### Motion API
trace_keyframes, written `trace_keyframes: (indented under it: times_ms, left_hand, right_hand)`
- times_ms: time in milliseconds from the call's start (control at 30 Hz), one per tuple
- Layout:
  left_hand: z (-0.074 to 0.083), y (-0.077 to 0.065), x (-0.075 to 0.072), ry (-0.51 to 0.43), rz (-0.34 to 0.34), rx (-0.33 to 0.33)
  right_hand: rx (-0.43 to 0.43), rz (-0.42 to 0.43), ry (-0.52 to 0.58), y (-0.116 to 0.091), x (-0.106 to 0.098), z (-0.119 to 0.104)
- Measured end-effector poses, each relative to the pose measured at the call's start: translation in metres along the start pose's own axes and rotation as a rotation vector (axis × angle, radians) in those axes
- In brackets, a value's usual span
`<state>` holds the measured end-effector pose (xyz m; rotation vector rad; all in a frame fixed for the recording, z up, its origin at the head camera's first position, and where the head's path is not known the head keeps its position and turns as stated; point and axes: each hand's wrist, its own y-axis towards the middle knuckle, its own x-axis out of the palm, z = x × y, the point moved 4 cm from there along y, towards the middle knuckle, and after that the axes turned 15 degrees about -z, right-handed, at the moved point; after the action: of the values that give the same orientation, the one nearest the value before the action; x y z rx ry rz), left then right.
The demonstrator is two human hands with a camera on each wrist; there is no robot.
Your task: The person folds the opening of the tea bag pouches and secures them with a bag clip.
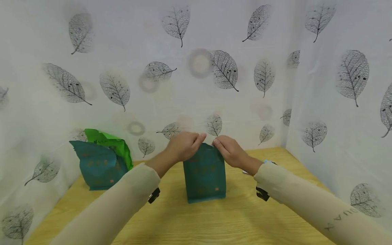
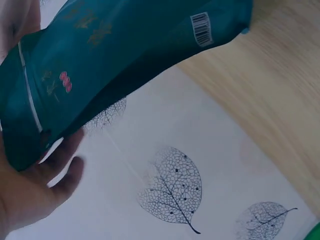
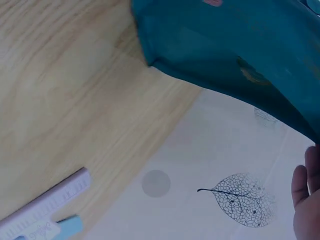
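A teal packaging bag [image 1: 205, 177] with gold lettering stands upright on the table, in the middle of the head view. My left hand [image 1: 183, 145] pinches its top edge at the left corner. At the right top corner my right hand [image 1: 230, 149] grips the same edge. In the left wrist view, the bag [image 2: 125, 55] shows a barcode and a pale line across its upper end, with the left hand [image 2: 35, 195] at that end. The right wrist view has the bag's side [image 3: 225, 55] and part of the right hand [image 3: 307, 200] at its top edge.
On the left of the table [image 1: 171, 224] stands a second teal bag [image 1: 98, 168], with a bright green bag [image 1: 119, 146] behind it. A pale ruler-like strip [image 3: 50, 200] and a light blue item [image 3: 69, 227] lie to the right. Leaf-printed curtains [image 1: 196, 102] enclose the table.
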<state>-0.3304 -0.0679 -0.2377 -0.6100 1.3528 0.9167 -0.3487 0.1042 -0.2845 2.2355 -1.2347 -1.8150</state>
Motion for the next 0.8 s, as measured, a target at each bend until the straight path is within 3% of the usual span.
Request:
trace_keyframes:
  times_ms: [67,133,300,600,800]
  left_hand:
    - [0.002,0.003,0.007,-0.01,-0.095,0.01]
    - [0.004,0.005,0.013,-0.014,-0.138,0.044]
    - [0.006,0.006,0.018,0.007,-0.107,0.126]
    - [-0.001,-0.001,0.016,0.047,-0.077,0.155]
    - [-0.002,-0.004,0.014,0.054,-0.052,0.235]
  right_hand:
    - [0.002,-0.076,0.023,-0.003,0.007,0.002]
    - [-0.003,-0.131,0.048,-0.008,0.012,0.004]
    - [-0.016,-0.135,0.062,-0.014,0.013,0.004]
    - [-0.057,-0.142,0.01,-0.008,0.018,-0.001]
    - [-0.043,-0.125,-0.066,-0.008,0.018,-0.003]
